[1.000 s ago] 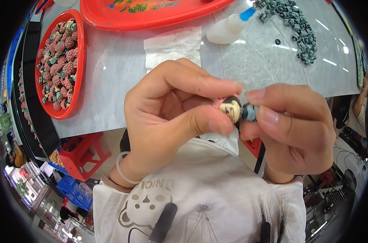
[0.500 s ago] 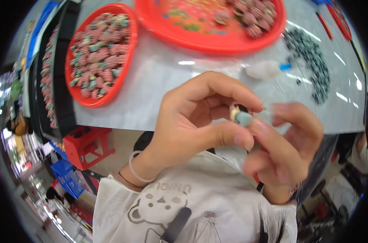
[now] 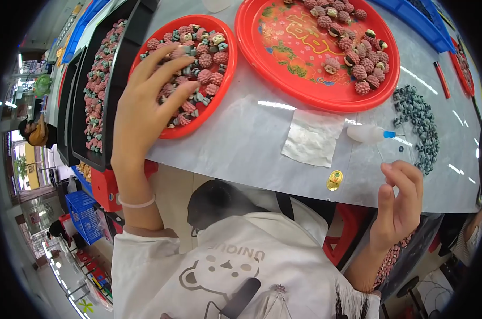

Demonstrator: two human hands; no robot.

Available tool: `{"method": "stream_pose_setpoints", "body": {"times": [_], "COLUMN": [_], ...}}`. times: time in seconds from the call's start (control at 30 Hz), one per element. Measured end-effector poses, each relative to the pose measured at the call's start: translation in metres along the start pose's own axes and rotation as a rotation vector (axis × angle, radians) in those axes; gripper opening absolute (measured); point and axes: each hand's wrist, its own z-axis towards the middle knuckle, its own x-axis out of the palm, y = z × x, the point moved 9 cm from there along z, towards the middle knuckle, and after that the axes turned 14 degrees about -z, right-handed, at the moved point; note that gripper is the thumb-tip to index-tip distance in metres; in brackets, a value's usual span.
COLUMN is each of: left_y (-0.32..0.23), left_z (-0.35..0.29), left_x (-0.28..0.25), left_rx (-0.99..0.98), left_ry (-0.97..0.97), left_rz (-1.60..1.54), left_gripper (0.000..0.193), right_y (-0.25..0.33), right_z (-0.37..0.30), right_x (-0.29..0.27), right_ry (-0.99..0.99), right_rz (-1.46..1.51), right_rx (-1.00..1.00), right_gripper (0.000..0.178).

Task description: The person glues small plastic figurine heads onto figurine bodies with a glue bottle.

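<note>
Over a red tray (image 3: 232, 58) of pink pieces (image 3: 205, 60), held left hand (image 3: 136, 111), fingers spread, held right hand (image 3: 398, 208), fingers bent, thumb apart.

A red marker (image 3: 441, 80) lies toward the right end of the grey table (image 3: 246, 154), and an oval gold sticker (image 3: 334, 179) sits near its front edge. Left of the table are a partly hidden red stool (image 3: 104, 192) and a blue plastic basket (image 3: 83, 217). Farther off, another person (image 3: 38, 134) wears a dark cap.
</note>
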Motion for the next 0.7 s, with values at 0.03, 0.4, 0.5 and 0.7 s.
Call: {"method": "stream_pose_setpoints", "body": {"times": [0.03,0.4,0.5,0.7], "left_y": [0.004,0.008,0.008,-0.008], "left_z": [0.000,-0.002,-0.007,-0.008], "left_x": [-0.004,-0.003,0.000,-0.003], "left_rx": [-0.046,-0.112,-0.045,0.024], "left_ry": [-0.038,-0.105,-0.083,0.012], "left_rz": [-0.007,0.095,0.097,-0.072], "left_gripper": [0.031,0.032,0.029,0.026], "right_y": [-0.004,-0.059,-0.104,-0.211], "right_z": [0.000,0.038,0.072,0.136], "right_x": [-0.002,-0.052,-0.060,-0.050], "right_ry": [-0.017,-0.119,-0.035,-0.007], "right_rz": [-0.023,-0.352,-0.433,-0.688], "right_rx": [0.021,0.086,0.125,-0.066], "right_gripper": [0.018,0.014,0.018,0.028]}}
